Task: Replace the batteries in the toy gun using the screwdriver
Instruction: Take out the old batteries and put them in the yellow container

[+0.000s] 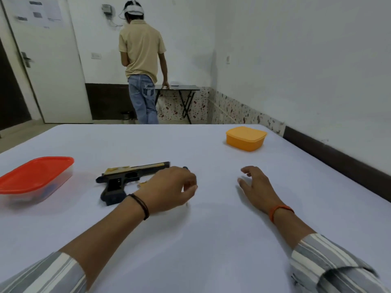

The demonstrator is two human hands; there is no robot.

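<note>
A toy gun [124, 180], black with a gold slide, is seen lying on its side on the white surface [211, 240], its grip pointing toward the camera. Just right of it, the left hand [169, 190] is curled closed over a slim tool: a dark blue end [185, 167] shows above the knuckles and a thin tip below the palm, presumably the screwdriver, though most of it is hidden. The right hand [257, 186] is held loosely open and empty, fingers half bent above the surface, well apart from the gun. A clear container with a red lid [36, 178] is placed at the left edge, and an orange lidded box [245, 138] at the far right. Papers on the door [44, 11] are too blurred to be read; no brand or writing can be made out elsewhere. A person [141, 60] is seen from behind at a folding table [179, 88].
</note>
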